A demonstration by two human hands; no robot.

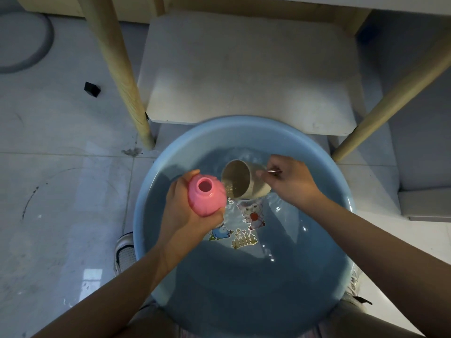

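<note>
Bottle (pixel 207 195) within left fingers (pixel 214 217) perhaps touches cup (pixel 258 187).

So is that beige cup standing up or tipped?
Tipped: the round beige cup lies sideways in the right hand, water running off its rim beside the pink plastic bottle into the blue plastic basin.

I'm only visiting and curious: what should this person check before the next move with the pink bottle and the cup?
1. The left hand grips the pink bottle firmly: ok.
2. Bottle mouth uncovered and facing up: ok.
3. The right hand holds the cup, tilted to pour: ok.
4. Cup's lip right over the bottle mouth: not ok; the water runs down beside the bottle.
5. Both are held over the blue basin, so spills land in it: ok.
6. How full the bottle is: cannot tell.
</note>
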